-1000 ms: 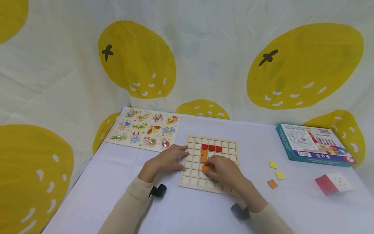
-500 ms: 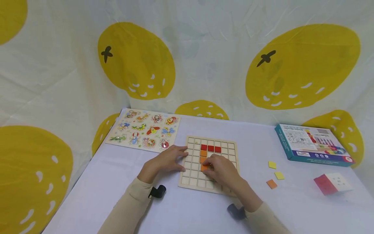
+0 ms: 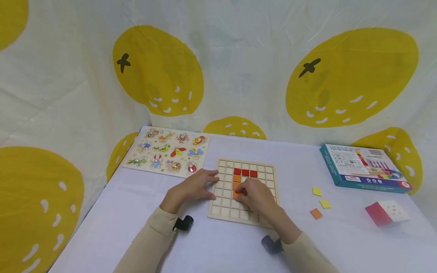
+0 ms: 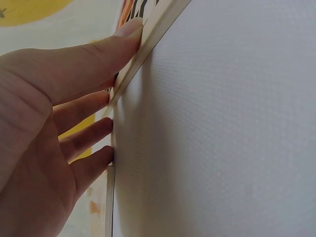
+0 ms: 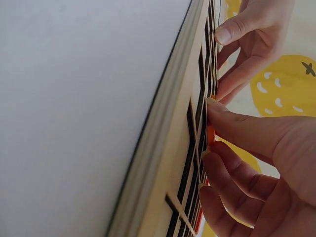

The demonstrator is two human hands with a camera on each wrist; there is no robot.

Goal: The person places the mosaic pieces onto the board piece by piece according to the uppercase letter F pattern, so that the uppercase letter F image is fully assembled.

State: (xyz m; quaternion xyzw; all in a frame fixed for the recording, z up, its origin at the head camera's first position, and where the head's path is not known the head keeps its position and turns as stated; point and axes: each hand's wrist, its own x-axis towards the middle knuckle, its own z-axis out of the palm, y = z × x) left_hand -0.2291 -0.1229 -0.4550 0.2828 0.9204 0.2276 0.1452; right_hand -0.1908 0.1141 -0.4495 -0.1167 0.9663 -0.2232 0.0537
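Note:
A wooden grid board [image 3: 243, 220] lies on the white-covered table, with three red tiles [image 3: 245, 173] in a row. Below the leftmost red one, orange tiles run down a column. My right hand [image 3: 256, 195] reaches over the board and pinches the lowest orange tile [image 3: 235, 194] between thumb and fingers, at its cell; the fingers partly cover it. The same orange tile [image 5: 211, 134] shows between the fingertips in the right wrist view. My left hand [image 3: 196, 185] rests at the board's left edge, thumb and fingertips touching it, fingers spread and fairly straight.
Right of the board lie two yellow tiles [image 3: 325, 204] and a loose orange tile [image 3: 316, 214]. Farther right are a red-and-white block [image 3: 387, 213] and a teal-edged box [image 3: 367, 167]. An insect puzzle board [image 3: 167, 151] lies at the back left.
My right wrist has shifted slightly left while its fingers stay at the same orange tile. My left hand keeps its place on the board's edge. The head view has shifted a little.

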